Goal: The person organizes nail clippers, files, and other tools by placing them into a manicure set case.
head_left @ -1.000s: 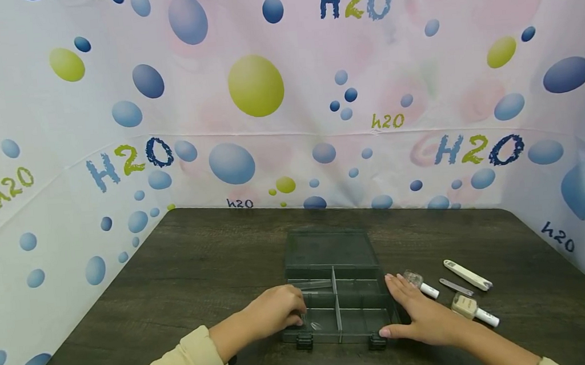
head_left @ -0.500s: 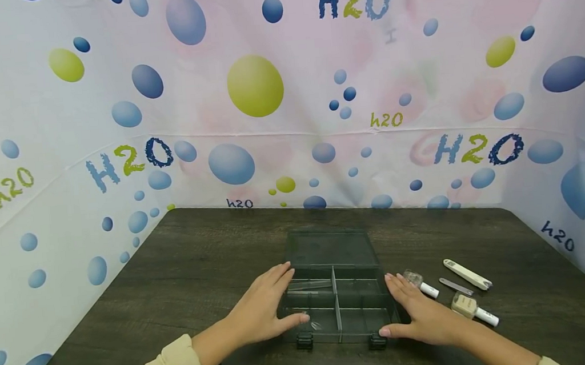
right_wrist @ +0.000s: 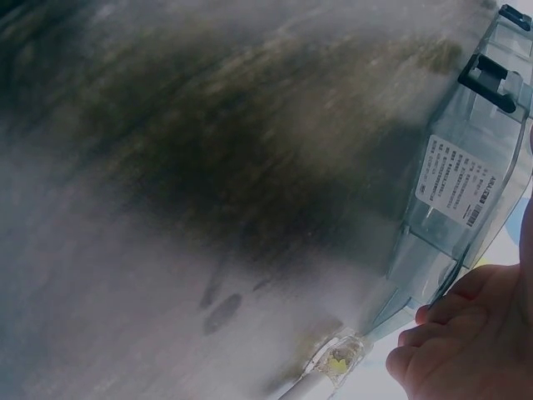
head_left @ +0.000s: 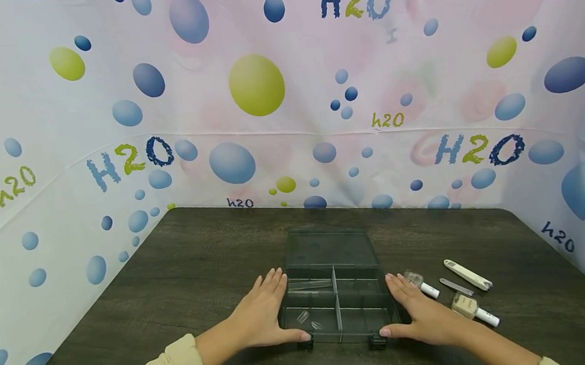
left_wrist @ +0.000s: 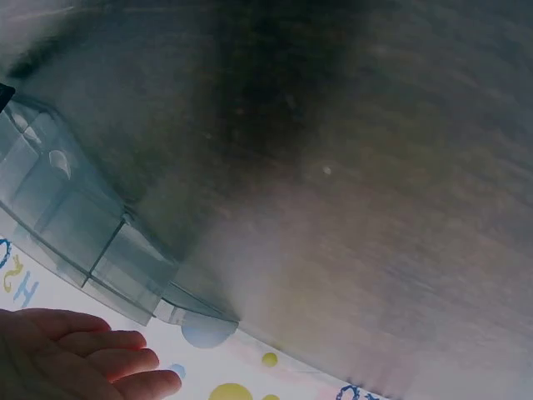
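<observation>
A dark see-through compartment box (head_left: pixel 363 318) lies on the table with its lid (head_left: pixel 330 249) folded back. My left hand (head_left: pixel 262 316) is at its left side, fingers straight, thumb at the front-left latch (head_left: pixel 305 342). My right hand (head_left: pixel 427 319) lies along the opposite side, fingers extended, thumb by the front-right latch (head_left: pixel 377 341). Small clear nail tips (head_left: pixel 303 317) lie in the front-left compartment, and thin clear strips (head_left: pixel 310 285) in the one behind. Straight fingers (left_wrist: pixel 125 358) show beside the box in the left wrist view. A printed label (right_wrist: pixel 455 181) shows on the box in the right wrist view.
Right of the box lie a glittery nail polish bottle (head_left: pixel 412 279) and a beige nail polish bottle (head_left: pixel 464 305), both with white caps. Nail clippers (head_left: pixel 467 274) and a small grey file-like strip (head_left: pixel 456 286) lie among them. A patterned curtain (head_left: pixel 322 163) stands behind the table.
My left hand has come out of the front-left compartment, uncurled, and moved to the box's left side. The nail tips there are now uncovered. My right hand has stayed in place.
</observation>
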The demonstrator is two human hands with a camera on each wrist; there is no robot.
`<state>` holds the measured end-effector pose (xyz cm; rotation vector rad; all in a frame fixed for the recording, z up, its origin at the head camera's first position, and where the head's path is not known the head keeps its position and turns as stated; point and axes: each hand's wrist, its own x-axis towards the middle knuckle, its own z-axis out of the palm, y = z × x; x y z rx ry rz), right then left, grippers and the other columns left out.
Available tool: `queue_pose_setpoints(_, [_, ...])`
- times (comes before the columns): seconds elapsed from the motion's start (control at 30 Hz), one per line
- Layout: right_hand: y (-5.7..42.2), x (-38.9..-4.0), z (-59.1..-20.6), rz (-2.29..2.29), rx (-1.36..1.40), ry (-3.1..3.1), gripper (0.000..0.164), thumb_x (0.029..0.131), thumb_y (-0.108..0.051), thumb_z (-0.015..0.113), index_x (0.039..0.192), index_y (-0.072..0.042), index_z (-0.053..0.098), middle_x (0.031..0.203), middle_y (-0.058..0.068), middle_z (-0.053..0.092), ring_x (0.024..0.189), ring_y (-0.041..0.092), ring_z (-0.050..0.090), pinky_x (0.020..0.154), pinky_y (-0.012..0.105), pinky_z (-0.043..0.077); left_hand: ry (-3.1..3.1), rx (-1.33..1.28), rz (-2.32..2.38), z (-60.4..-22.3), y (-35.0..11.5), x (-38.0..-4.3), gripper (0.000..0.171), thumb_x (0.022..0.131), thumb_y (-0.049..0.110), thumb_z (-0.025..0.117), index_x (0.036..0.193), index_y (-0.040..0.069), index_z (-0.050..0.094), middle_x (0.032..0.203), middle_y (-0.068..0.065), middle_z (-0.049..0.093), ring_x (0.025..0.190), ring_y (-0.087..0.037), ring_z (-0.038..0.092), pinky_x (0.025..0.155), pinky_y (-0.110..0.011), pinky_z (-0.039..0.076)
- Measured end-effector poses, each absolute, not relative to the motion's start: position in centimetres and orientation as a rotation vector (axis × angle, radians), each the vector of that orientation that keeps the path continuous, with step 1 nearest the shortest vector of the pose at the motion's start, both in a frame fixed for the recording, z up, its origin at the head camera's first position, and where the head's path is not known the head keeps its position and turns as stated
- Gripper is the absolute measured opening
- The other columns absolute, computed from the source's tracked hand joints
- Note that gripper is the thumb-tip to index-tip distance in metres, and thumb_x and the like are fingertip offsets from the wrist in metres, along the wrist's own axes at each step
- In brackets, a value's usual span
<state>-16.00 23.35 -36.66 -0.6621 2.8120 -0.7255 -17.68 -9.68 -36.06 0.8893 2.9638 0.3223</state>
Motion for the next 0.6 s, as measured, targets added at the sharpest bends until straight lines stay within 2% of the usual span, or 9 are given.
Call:
queue_pose_setpoints(0.33, [23.18, -16.02, -36.51, -0.739, -0.675, 2.805, 0.101, 0.080, -0.053, 0.065, 0.146, 0.006, 0.016, 0.150, 0.029, 0.016, 0.137, 0.051, 0.010, 0.102, 0.068, 0.020, 2.959, 0.841, 0.337, -36.34, -9.56, -17.74, 0.111, 0.070, 0.074, 0.056, 0.142, -0.007, 0.029, 0.149, -0.025, 0.026, 0.140, -0.037, 0.023, 0.112, -0.050, 0.025])
queue_pose_setpoints(0.6, [23.73, -16.21, -36.04, -0.870, -0.668, 2.721, 0.099, 0.083, -0.045, 0.065, 0.145, 0.010, 0.010, 0.150, 0.032, 0.007, 0.136, 0.054, 0.003, 0.102, 0.071, 0.012, 2.941, 0.827, 0.335, -36.35, -9.47, -17.85, 0.113, 0.070, 0.074, 0.056, 0.142, -0.007, 0.028, 0.149, -0.025, 0.026, 0.140, -0.037, 0.023, 0.112, -0.049, 0.025])
